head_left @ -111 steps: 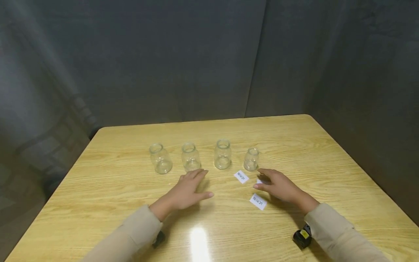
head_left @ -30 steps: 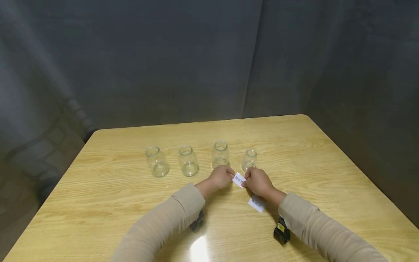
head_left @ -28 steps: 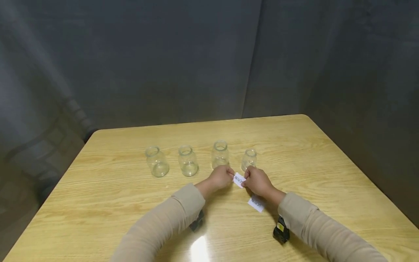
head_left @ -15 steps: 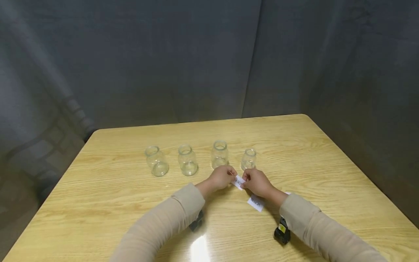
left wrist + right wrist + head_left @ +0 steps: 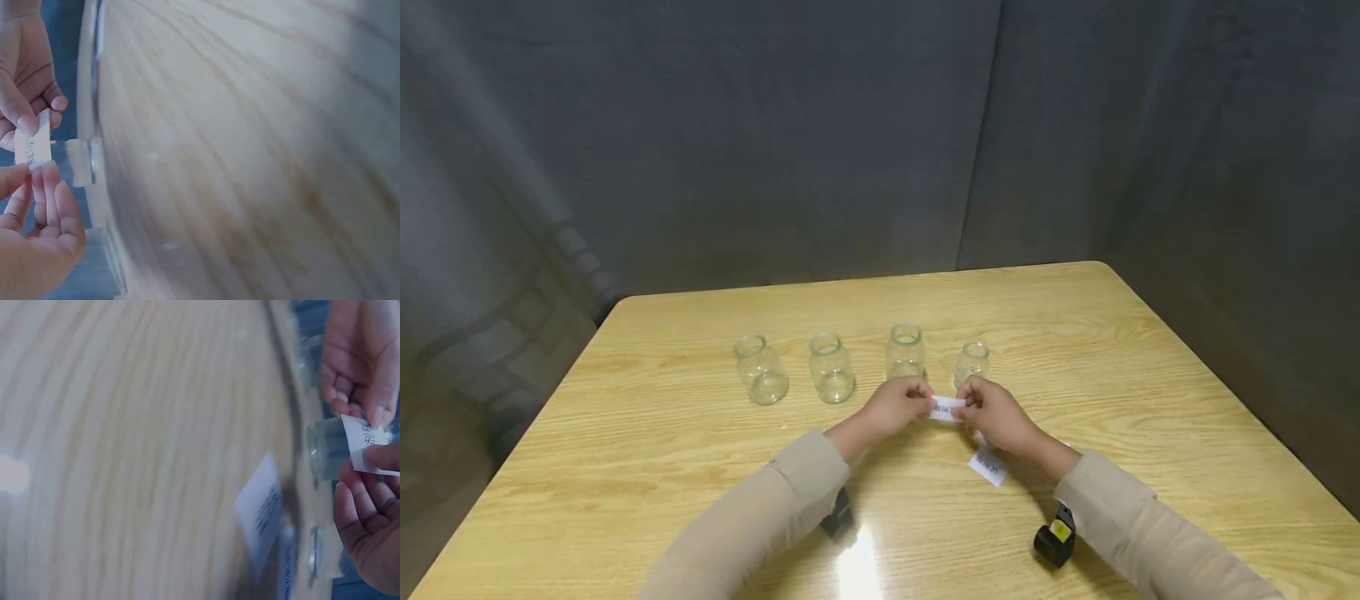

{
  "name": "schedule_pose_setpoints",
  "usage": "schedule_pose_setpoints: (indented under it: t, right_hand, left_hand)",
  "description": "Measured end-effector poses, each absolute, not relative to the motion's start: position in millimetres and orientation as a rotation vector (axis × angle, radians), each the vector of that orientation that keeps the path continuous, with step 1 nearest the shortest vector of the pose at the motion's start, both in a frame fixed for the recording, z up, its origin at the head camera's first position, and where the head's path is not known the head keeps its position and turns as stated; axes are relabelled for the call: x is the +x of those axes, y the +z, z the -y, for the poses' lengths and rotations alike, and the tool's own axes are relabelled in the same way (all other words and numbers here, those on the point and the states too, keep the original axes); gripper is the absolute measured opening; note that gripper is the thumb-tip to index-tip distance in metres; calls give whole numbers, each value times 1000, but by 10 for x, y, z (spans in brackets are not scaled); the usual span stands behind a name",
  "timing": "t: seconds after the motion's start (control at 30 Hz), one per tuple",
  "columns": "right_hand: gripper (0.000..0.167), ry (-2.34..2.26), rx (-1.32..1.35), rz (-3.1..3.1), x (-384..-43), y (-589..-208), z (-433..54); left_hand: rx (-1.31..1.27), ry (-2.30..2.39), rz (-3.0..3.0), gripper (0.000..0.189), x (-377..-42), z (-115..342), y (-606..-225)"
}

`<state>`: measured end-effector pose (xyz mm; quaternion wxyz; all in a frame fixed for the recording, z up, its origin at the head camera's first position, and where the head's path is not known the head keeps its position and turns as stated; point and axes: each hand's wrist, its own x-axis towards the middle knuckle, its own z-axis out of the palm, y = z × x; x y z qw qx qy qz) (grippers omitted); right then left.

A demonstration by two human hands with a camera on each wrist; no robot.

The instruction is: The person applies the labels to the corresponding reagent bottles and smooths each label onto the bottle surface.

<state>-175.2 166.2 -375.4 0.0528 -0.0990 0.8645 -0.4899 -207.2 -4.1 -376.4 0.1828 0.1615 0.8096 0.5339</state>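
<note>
Both hands hold a small white paper label [image 5: 946, 408] with dark handwriting, low over the table. My left hand [image 5: 891, 408] pinches its left end between thumb and fingers; my right hand [image 5: 1000, 417] pinches the right end. In the left wrist view the label [image 5: 39, 147] spans the gap between the two hands. The right wrist view shows a thumb lying over the label's lower part [image 5: 362, 434]. Just behind the hands stand a glass jar [image 5: 906, 350] and a smaller glass jar [image 5: 973, 360], their bases partly hidden.
Two more glass jars, one [image 5: 831, 367] and another [image 5: 761, 369], stand upright to the left. A second written label [image 5: 987, 467] lies below the right hand, with another paper slip [image 5: 286, 562] beside it. Dark curtains [image 5: 775, 150] surround the wooden table [image 5: 662, 500].
Earlier both hands were spread above the table and the labels lay there. One label is now pinched by both hands; over the last half second it has turned more level as the hands shifted slightly.
</note>
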Motion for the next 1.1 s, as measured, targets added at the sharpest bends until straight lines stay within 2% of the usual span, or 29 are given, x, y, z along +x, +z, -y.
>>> schedule_pose_setpoints:
  t: [0.57,0.87,1.1]
  right_hand:
    - [15,-1834,-211,-2362,-1668,-3581,-1561]
    - [14,-1881,-245,-2386,-1663,-3546,-1518]
    - [14,-1858,-283,-2349,-1643,-3527,-1502]
  left_hand:
    - [370,1789,-2011,13,-1894,172,-3497]
    - [406,1751,-1999,14,-1944,217,-3625]
    - [435,1789,-2016,16,-1952,224,-3541]
